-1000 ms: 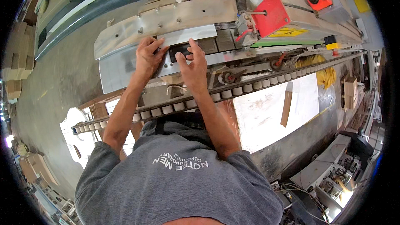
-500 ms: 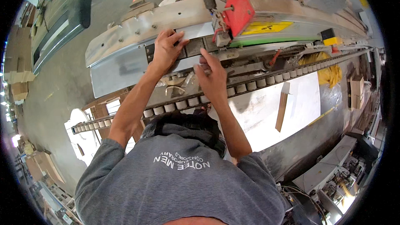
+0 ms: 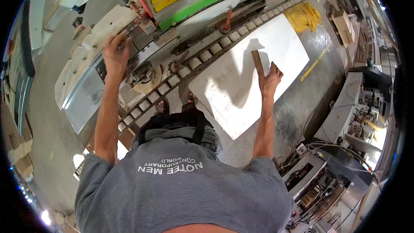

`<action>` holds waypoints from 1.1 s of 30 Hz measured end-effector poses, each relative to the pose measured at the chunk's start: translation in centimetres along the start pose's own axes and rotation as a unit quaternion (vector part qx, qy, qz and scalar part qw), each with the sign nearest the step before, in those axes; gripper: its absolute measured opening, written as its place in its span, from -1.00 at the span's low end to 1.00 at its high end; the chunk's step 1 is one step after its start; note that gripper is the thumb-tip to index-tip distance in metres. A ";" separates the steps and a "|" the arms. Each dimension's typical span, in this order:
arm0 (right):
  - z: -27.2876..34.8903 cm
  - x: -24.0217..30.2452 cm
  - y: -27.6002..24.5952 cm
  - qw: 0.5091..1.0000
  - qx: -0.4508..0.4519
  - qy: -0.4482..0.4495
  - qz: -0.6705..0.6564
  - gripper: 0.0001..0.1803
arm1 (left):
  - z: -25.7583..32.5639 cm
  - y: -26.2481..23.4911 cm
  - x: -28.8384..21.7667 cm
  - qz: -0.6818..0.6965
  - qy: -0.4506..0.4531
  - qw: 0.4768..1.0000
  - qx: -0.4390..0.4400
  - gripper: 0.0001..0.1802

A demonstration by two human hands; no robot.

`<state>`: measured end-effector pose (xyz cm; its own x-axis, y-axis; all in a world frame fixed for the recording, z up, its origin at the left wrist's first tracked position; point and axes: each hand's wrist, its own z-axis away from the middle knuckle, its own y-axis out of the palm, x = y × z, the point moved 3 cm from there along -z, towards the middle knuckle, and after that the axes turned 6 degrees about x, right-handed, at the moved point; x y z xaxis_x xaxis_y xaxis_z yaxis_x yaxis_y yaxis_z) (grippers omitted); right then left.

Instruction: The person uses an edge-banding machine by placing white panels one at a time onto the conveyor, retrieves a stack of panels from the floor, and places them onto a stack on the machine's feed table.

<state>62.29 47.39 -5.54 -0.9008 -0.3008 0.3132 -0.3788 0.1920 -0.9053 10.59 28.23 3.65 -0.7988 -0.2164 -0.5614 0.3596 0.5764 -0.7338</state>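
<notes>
My left hand is raised over the dark track pads of a long machine, its fingers bent and smeared by motion. Whether it holds anything cannot be made out. Stretched out to the right, my right hand has thumb and fingers apart. It is over the near end of a narrow brown strip, which lies on a large white board. The hand hides that end, and I cannot tell whether it touches the strip. Beside the pads runs a bent sheet-metal plate.
A rail of white rollers crosses between machine and board. A red-handled lever and curved offcuts lie along it. A yellow cloth is at the board's far end. Opened equipment with loose cables stands at lower right.
My right hand has left the track pads and swung right over the white board to the brown strip. My left hand has lifted and blurred near the pads. The view has turned right.
</notes>
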 end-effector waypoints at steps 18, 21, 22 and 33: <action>5.5 35.4 -3.9 0.850 0.224 -0.386 -0.280 -0.53 | 15.4 -12.7 6.1 0.059 -0.155 0.973 -0.160 -0.73; 7.4 44.7 0.6 0.766 0.255 -0.509 -0.300 -0.51 | 17.1 -15.5 7.8 0.063 -0.175 0.964 -0.188 -0.73; 7.9 47.3 1.7 0.744 0.243 -0.540 -0.309 -0.50 | 17.5 -16.1 8.3 0.054 -0.180 0.962 -0.198 -0.73; 14.2 52.7 6.2 0.718 0.392 -0.221 -0.532 -0.61 | 17.0 -19.2 11.6 -0.047 -0.135 0.978 -0.153 -0.60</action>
<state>15.49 19.43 1.31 0.0299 -0.1877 0.9818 -0.4105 -0.8979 -0.1591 2.57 1.25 4.75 -0.6502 -0.4558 -0.6078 0.0972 0.7435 -0.6616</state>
